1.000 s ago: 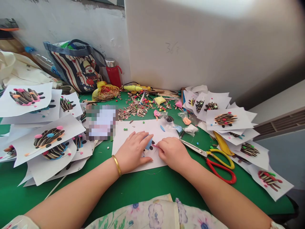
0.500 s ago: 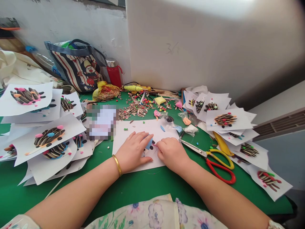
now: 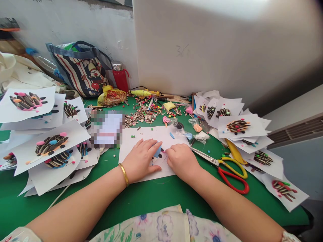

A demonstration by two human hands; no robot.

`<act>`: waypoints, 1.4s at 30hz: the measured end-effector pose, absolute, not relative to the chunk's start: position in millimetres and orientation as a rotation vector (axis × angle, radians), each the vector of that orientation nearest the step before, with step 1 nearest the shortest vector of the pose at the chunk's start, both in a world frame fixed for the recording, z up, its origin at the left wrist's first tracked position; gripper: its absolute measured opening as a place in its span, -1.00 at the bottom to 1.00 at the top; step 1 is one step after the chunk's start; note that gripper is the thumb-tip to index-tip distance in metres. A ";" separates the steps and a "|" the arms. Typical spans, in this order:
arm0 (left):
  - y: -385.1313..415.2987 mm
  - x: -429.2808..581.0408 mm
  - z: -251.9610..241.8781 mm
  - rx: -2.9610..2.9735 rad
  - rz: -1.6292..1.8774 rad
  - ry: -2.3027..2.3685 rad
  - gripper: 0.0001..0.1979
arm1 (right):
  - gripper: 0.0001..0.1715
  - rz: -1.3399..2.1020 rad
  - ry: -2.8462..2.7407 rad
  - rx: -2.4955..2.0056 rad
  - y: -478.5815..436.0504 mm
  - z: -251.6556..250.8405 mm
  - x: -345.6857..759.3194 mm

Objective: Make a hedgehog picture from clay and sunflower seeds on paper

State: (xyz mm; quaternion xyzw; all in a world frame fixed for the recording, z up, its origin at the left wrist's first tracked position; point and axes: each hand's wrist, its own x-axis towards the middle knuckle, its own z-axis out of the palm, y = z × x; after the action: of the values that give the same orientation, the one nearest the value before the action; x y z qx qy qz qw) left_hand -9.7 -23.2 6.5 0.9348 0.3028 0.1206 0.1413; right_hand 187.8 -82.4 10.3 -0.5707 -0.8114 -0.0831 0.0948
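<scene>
A white sheet of paper (image 3: pixel 128 151) lies in front of me on the green table. My left hand (image 3: pixel 142 158) rests flat on it, fingers stretched out and thumb apart, partly covering a flat blue clay shape (image 3: pixel 158 153). Small black oval pieces sit at the right edge of that blue shape. My right hand (image 3: pixel 182 162) is closed on the paper's right side, its curled fingertips beside a tiny pink bit (image 3: pixel 164 152). What those fingers pinch, if anything, is hidden. Farther up the sheet are small green balls (image 3: pixel 133 136) and a blue clay oval (image 3: pixel 172 135).
Scissors (image 3: pixel 217 162) with red and yellow handles lie right of the paper. Sheets bearing seed-covered hedgehogs pile up left (image 3: pixel 51 143) and right (image 3: pixel 238 126). Loose striped seeds (image 3: pixel 141 116), clay lumps, a blurred phone-like object (image 3: pixel 107 129), a red flask (image 3: pixel 120 79) and a bag (image 3: pixel 80 72) stand beyond.
The right fingertips have shifted very slightly over the paper by the pink bit. My left hand stays in place, and the view has moved a touch.
</scene>
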 end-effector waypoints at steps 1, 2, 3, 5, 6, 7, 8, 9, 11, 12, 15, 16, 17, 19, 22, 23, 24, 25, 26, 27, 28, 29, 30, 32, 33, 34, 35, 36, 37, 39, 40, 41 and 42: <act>-23.2 -9.8 6.4 2.698 0.349 0.874 -0.14 | -0.83 -0.246 -2.407 -1.692 -82.5 10.4 187.7; -23.2 -9.9 6.4 2.697 0.349 0.874 -0.13 | -0.82 -0.241 -2.410 -1.688 -82.6 10.4 187.6; -23.1 -10.0 6.3 2.697 0.349 0.874 -0.13 | -0.82 -0.235 -2.415 -1.682 -82.7 10.3 187.7; -23.1 -10.2 6.3 2.699 0.347 0.874 -0.12 | -0.82 -0.220 -2.416 -1.675 -83.0 10.0 188.1; -23.0 -10.4 6.3 2.700 0.347 0.873 -0.12 | -0.82 -0.210 -2.412 -1.676 -83.3 9.9 188.4; -23.0 -10.5 6.2 2.700 0.347 0.875 -0.12 | -0.83 -0.197 -2.407 -1.675 -83.6 9.8 188.8; -23.0 -10.5 6.2 2.701 0.347 0.875 -0.12 | -0.82 -0.181 -2.403 -1.674 -84.0 9.9 189.1; -23.0 -10.5 6.1 2.701 0.350 0.875 -0.12 | -0.82 -0.165 -2.400 -1.672 -84.5 10.0 189.4; -23.0 -10.5 6.0 2.699 0.358 0.872 -0.12 | -0.80 -0.134 -2.397 -1.659 -85.9 10.1 189.6; -23.1 -10.4 6.0 2.697 0.361 0.870 -0.12 | -0.80 -0.120 -2.396 -1.652 -86.6 10.0 189.4; -23.1 -10.4 5.9 2.693 0.367 0.867 -0.13 | -0.80 -0.077 -2.405 -1.628 -88.1 9.7 188.5; -23.1 -10.5 5.9 2.691 0.372 0.866 -0.13 | -0.81 -0.062 -2.413 -1.620 -88.2 9.5 188.4; -23.0 -10.6 5.9 2.688 0.379 0.865 -0.14 | -0.81 -0.046 -2.422 -1.613 -88.2 9.5 188.4; -22.8 -10.7 5.8 2.683 0.391 0.861 -0.14 | -0.82 -0.017 -2.434 -1.604 -87.9 9.7 189.3; -22.5 -10.6 5.6 2.678 0.399 0.859 -0.14 | -0.81 0.018 -2.419 -1.620 -87.1 10.4 192.2; -22.5 -10.5 5.6 2.678 0.398 0.858 -0.14 | -0.81 0.028 -2.409 -1.632 -86.8 10.6 193.1; -22.6 -10.3 5.6 2.678 0.397 0.859 -0.13 | -0.80 0.038 -2.399 -1.643 -86.6 10.7 193.9; -22.6 -10.2 5.6 2.678 0.394 0.860 -0.13 | -0.79 0.049 -2.391 -1.649 -86.4 10.6 194.4; -22.7 -10.2 5.7 2.680 0.388 0.862 -0.13 | -0.79 0.064 -2.387 -1.649 -86.1 10.4 194.7; -22.8 -10.2 5.8 2.683 0.380 0.863 -0.13 | -0.79 0.080 -2.386 -1.644 -85.9 10.2 194.8; -22.9 -10.2 5.9 2.685 0.373 0.865 -0.13 | -0.79 0.098 -2.388 -1.634 -85.8 10.0 194.8; -23.0 -10.3 5.9 2.686 0.369 0.866 -0.13 | -0.79 0.114 -2.392 -1.623 -85.7 9.8 194.7; -23.0 -10.4 5.9 2.685 0.368 0.867 -0.13 | -0.79 0.126 -2.394 -1.613 -85.6 10.0 194.7; -22.9 -10.5 5.6 2.681 0.374 0.867 -0.14 | -0.79 0.134 -2.394 -1.609 -85.8 11.1 194.9; -22.8 -10.6 5.3 2.679 0.379 0.866 -0.14 | -0.79 0.129 -2.387 -1.618 -86.2 12.3 195.0; -22.7 -10.7 5.0 2.678 0.383 0.864 -0.14 | -0.78 0.122 -2.376 -1.632 -86.9 13.7 195.0; -22.6 -10.7 4.7 2.678 0.386 0.862 -0.14 | -0.78 0.115 -2.364 -1.647 -87.8 15.2 194.7; -22.5 -10.8 4.5 2.679 0.389 0.860 -0.14 | -0.77 0.112 -2.356 -1.659 -89.0 16.7 194.1; -22.4 -10.9 4.3 2.680 0.391 0.859 -0.13 | -0.77 0.114 -2.355 -1.665 -90.3 17.9 193.1; -22.4 -11.1 4.1 2.683 0.394 0.859 -0.14 | -0.78 0.125 -2.371 -1.658 -93.2 19.0 190.0; -22.5 -11.1 4.2 2.685 0.393 0.860 -0.15 | -0.79 0.129 -2.384 -1.650 -94.5 18.6 188.2; -22.5 -11.2 4.3 2.688 0.391 0.861 -0.16 | -0.80 0.127 -2.395 -1.642 -95.6 17.7 186.3; -22.6 -11.2 4.4 2.690 0.388 0.863 -0.17 | -0.80 0.121 -2.404 -1.634 -96.4 16.3 184.5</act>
State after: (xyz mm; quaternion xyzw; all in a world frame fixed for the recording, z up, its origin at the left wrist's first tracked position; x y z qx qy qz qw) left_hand -11.2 -22.6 4.4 0.9334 0.2995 0.1347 0.1443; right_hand 184.5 -96.4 16.3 -0.5578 -0.8208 0.0412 0.1161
